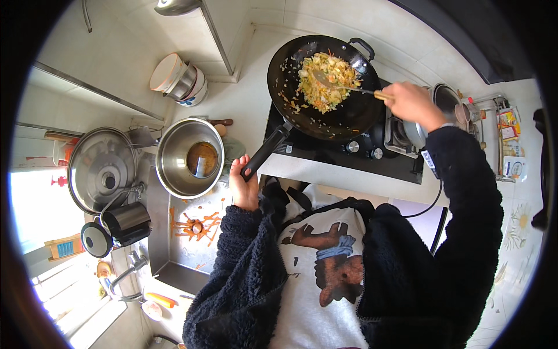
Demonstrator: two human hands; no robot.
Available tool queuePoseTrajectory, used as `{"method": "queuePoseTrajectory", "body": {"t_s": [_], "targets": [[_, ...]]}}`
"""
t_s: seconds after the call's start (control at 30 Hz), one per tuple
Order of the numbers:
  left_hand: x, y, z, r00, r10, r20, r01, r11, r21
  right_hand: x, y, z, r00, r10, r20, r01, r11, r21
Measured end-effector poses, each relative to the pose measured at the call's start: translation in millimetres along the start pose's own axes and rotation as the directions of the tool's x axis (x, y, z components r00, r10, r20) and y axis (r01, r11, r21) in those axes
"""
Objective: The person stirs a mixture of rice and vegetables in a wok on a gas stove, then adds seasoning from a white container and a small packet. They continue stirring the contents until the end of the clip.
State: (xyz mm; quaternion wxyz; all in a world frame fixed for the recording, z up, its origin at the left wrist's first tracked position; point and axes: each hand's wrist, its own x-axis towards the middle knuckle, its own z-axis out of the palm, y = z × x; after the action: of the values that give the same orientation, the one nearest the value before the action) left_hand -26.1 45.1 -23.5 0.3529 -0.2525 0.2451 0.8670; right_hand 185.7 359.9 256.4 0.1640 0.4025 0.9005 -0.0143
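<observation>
A black wok (322, 126) stands over the stove, tilted a little, with fried rice (327, 87) gathered in its middle and stray grains up its sides. My left hand (245, 185) is closed round the end of the wok's black handle. From the right, my right hand (412, 102) grips the wooden handle of a metal spatula (359, 90), whose blade rests in the rice. A steel bowl (165, 159) with brownish liquid at its bottom sits left of my left hand, over the sink's edge.
Peelings lie in the sink (176, 266) below the bowl. A large metal lid (78, 174) leans at the left near a faucet (137, 259). Stacked bowls (168, 72) stand at the back left. The stove's front (314, 155) carries knobs; a pot (449, 100) and a rack (499, 144) are at the right.
</observation>
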Motion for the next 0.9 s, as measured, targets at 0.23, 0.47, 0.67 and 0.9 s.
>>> {"method": "queuePoseTrajectory", "body": {"t_s": [0.23,0.47,0.67,0.9], "targets": [[-0.1,-2.4,-4.7,1.0,0.016,0.007,-0.016,1.0,-0.017,-9.6,11.5,-13.5,0.915,-0.226,0.334,0.192,0.972,0.131],[3.2,3.6,-8.5,0.998,-0.03,0.052,0.03,1.0,-0.009,-2.1,-22.8,5.6,0.995,0.034,0.095,-0.034,0.999,0.0],[4.7,-2.5,-8.6,0.999,0.022,0.036,-0.02,0.999,-0.043,-15.5,10.3,-22.9,0.925,-0.214,0.316,0.165,0.971,0.175],[1.8,2.8,-4.6,0.999,-0.015,0.032,0.015,1.0,0.005,5.8,-4.8,6.8,0.998,0.055,0.027,-0.053,0.996,-0.068]]}}
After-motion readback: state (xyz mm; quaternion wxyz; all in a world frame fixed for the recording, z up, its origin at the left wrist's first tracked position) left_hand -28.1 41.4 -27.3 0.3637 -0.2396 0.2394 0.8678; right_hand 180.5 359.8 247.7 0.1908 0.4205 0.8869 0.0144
